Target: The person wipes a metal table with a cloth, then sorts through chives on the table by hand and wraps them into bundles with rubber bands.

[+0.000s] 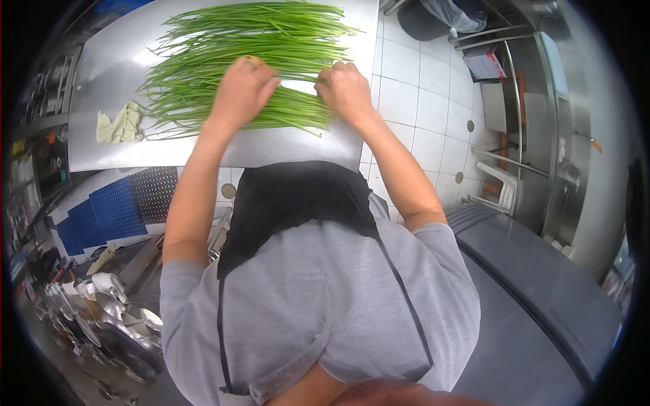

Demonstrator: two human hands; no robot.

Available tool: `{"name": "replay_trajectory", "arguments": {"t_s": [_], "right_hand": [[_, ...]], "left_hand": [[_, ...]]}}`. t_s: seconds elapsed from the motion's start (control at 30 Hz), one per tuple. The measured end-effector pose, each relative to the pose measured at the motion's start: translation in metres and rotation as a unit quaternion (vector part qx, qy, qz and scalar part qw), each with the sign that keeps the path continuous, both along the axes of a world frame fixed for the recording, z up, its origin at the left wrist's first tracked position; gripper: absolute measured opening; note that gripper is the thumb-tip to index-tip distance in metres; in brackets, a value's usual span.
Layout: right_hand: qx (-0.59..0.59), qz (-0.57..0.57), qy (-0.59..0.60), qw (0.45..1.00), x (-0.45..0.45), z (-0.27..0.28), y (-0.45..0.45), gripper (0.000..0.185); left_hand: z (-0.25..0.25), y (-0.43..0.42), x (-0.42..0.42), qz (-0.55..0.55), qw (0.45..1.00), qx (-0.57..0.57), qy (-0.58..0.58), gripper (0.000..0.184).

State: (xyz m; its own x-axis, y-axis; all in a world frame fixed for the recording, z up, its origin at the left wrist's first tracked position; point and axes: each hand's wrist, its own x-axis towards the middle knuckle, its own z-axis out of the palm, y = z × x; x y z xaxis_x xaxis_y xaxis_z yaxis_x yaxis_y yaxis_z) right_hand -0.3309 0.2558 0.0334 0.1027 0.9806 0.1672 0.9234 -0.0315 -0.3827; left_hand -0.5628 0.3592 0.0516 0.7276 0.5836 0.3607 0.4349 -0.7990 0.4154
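Note:
Long green stalks [203,74] lie side by side in rows across a steel table [101,157]. My left hand [244,88] rests on the middle of the rows, its fingers bent and the thumb pointing right; a yellowish band shows on one finger. At the right ends of the stalks is my right hand [340,88], with its fingers curled around some stalk ends. A crumpled pale cloth [120,124] lies on the table to the left of the stalks.
Blue mats [118,206] lie on the floor below the table's left part. A dark bin [420,20] stands at the upper right, near steel shelving [535,162]. Metal pots and utensils [125,321] are at the lower left. A grey surface [514,271] is at the right.

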Motion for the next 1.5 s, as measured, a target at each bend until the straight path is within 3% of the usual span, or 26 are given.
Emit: {"name": "replay_trajectory", "arguments": {"t_s": [0.1,0.2,0.4,0.5,0.6,0.7,0.9,1.03,1.5], "right_hand": [[-0.001,0.023,-0.031,0.999,-0.002,-0.007,0.004,0.011],[0.029,0.038,-0.052,0.997,-0.001,-0.003,0.004,0.010],[-0.114,0.027,0.165,0.979,0.022,0.033,-0.010,0.013],[-0.146,0.009,0.191,0.971,0.029,0.022,-0.018,0.014],[-0.097,0.044,0.186,0.977,0.028,0.011,-0.025,0.015],[-0.070,0.091,0.091,0.989,0.029,0.008,-0.024,0.012],[0.083,0.002,0.049,0.995,0.025,0.012,-0.010,0.010],[0.045,-0.008,0.021,0.999,0.020,0.010,0.005,0.013],[0.097,0.044,-0.030,0.994,0.014,-0.007,0.012,0.007]], "left_hand": [[-0.018,-0.017,0.026,0.018,0.999,-0.018,-0.029,0.014],[-0.029,-0.030,0.035,0.020,0.999,-0.016,-0.031,0.018],[-0.027,-0.038,0.035,0.033,0.999,-0.008,-0.033,0.028],[-0.030,-0.032,0.032,-0.002,1.000,0.011,0.009,0.029],[-0.034,-0.029,0.029,-0.029,0.998,0.004,0.063,0.032],[-0.026,-0.032,0.030,-0.066,0.996,-0.011,0.055,0.041],[-0.014,-0.041,0.019,-0.138,0.989,-0.022,0.038,0.064],[-0.026,-0.041,0.018,-0.127,0.989,-0.035,0.061,0.068],[-0.029,-0.036,0.033,-0.001,0.996,-0.071,-0.045,0.031]]}}
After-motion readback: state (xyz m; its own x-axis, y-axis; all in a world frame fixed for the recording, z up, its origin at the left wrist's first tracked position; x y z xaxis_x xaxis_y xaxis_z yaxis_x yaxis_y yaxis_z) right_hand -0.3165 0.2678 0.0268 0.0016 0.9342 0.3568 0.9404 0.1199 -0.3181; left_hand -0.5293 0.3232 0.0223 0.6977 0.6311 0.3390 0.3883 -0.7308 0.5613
